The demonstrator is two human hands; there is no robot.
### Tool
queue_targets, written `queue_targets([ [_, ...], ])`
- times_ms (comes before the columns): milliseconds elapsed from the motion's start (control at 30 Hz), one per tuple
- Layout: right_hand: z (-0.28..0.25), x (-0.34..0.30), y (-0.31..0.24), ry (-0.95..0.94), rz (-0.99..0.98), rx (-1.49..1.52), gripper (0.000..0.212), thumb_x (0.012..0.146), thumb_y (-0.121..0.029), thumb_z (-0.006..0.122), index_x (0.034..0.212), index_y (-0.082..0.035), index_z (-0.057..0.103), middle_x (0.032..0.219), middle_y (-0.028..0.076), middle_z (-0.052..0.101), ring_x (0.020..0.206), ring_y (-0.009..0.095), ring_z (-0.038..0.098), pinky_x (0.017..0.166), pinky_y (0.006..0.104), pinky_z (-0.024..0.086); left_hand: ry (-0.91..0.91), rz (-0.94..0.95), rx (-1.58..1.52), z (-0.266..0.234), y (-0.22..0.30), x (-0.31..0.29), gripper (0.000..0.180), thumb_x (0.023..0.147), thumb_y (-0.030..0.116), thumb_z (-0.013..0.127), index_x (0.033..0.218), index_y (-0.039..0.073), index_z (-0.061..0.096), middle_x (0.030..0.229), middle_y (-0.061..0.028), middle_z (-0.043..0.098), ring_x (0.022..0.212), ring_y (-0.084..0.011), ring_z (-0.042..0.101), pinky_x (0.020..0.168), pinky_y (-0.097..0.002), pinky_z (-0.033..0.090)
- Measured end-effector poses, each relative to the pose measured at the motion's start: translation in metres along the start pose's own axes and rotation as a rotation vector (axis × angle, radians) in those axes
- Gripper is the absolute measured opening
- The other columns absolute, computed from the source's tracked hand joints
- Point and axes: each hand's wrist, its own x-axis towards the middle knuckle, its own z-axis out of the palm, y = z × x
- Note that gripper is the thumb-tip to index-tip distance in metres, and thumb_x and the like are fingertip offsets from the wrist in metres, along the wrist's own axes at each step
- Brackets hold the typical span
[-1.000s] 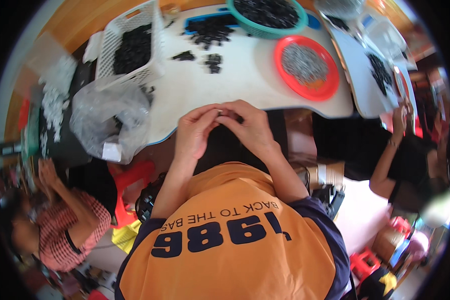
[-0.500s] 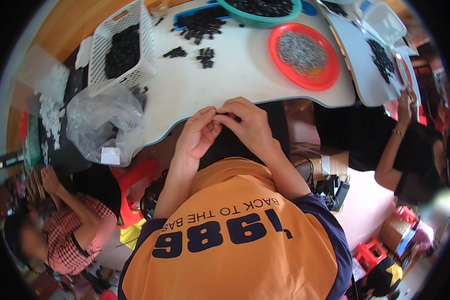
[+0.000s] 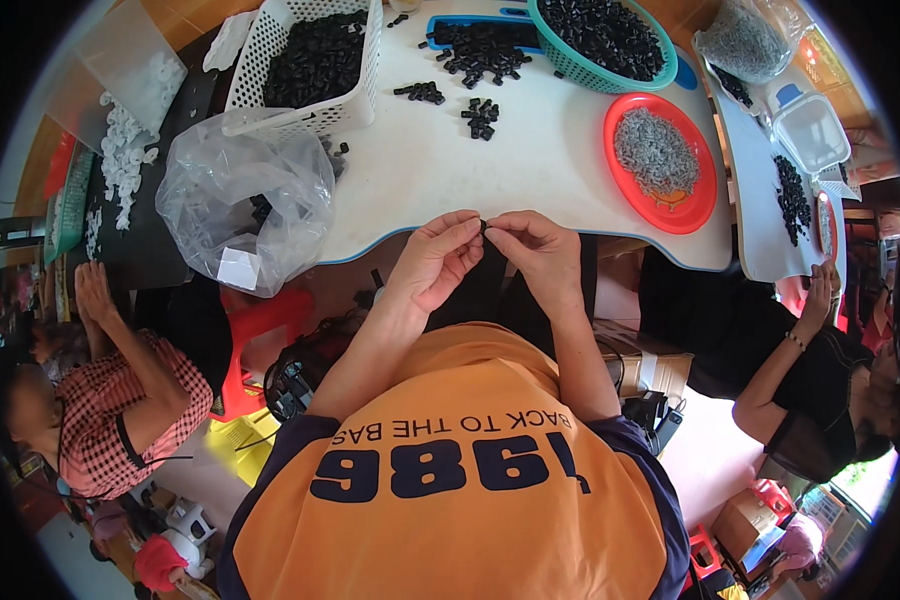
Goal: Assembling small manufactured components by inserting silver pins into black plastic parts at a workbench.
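My left hand [image 3: 438,262] and my right hand [image 3: 537,255] meet at the near edge of the white table [image 3: 530,170], fingertips pinched together on a tiny black part [image 3: 484,226]. The part is almost hidden by the fingers. Just beyond the hands lie small heaps of black parts [image 3: 481,117] on the tabletop. A red plate [image 3: 697,205] with grey metal pieces sits to the right of my right hand.
A crumpled clear plastic bag [image 3: 240,210] lies at the table's left corner, a white basket [image 3: 310,60] of black parts behind it, a teal basket [image 3: 600,40] at the back. A person in a checked shirt [image 3: 120,410] sits left, another in black [image 3: 800,380] right.
The view has shifted so the table and hands sit lower in the picture. My hands stay together at the table edge, fingertips still pinched on the small part.
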Motion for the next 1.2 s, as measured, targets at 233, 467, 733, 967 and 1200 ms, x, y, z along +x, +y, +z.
queue_targets([
  [233, 0.002, -0.001, -0.005, -0.019, 0.105, 0.096, 0.011, 0.083, -0.004, 0.073, 0.093, -0.001, 0.071, 0.087, 0.003, 0.071, 0.078, 0.007, 0.064, 0.071, 0.021, 0.051, -0.032, 0.017, 0.048, 0.002, 0.003, -0.005, 0.014, 0.088, 0.003, 0.068, 0.102, 0.0, 0.068, 0.087, -0.0055, 0.069, 0.076, -0.0133, 0.065, 0.071, -0.0246, 0.055],
  [467, 0.009, -0.009, -0.005, 0.052, -0.052, -0.038, 0.014, 0.083, -0.003, 0.074, 0.096, 0.0, 0.07, 0.086, 0.003, 0.069, 0.077, 0.007, 0.063, 0.071, 0.021, 0.05, -0.006, 0.063, 0.156, 0.005, 0.004, -0.008, 0.014, 0.088, 0.003, 0.068, 0.102, 0.001, 0.068, 0.088, -0.0054, 0.069, 0.075, -0.0119, 0.065, 0.07, -0.0242, 0.055],
  [733, -0.001, -0.001, -0.003, -0.219, -0.133, -0.086, 0.029, 0.086, -0.006, 0.07, 0.115, -0.003, 0.068, 0.091, 0.002, 0.056, 0.082, 0.01, 0.054, 0.072, 0.0228, 0.046, -0.17, -0.101, 0.158, -0.005, 0.012, -0.001, 0.014, 0.09, 0.006, 0.065, 0.104, 0.004, 0.065, 0.091, -0.0046, 0.068, 0.076, -0.0115, 0.064, 0.071, -0.0232, 0.054],
  [967, 0.001, -0.004, 0.0, -0.231, -0.148, 0.025, 0.027, 0.088, -0.006, 0.068, 0.115, -0.002, 0.067, 0.097, 0.003, 0.055, 0.087, 0.011, 0.053, 0.075, 0.0232, 0.045, -0.204, -0.155, 0.036, -0.001, 0.011, -0.008, 0.015, 0.091, 0.005, 0.063, 0.106, 0.005, 0.064, 0.089, -0.0047, 0.067, 0.073, -0.0122, 0.064, 0.07, -0.0226, 0.055],
  [1200, 0.002, -0.006, -0.003, -0.204, -0.212, 0.112, 0.026, 0.087, -0.004, 0.068, 0.112, -0.001, 0.067, 0.098, 0.003, 0.054, 0.085, 0.01, 0.054, 0.073, 0.0227, 0.047, -0.198, -0.192, -0.034, 0.013, 0.009, -0.018, 0.016, 0.09, 0.002, 0.062, 0.106, 0.004, 0.063, 0.09, -0.0048, 0.066, 0.075, -0.0126, 0.064, 0.072, -0.0225, 0.055],
])
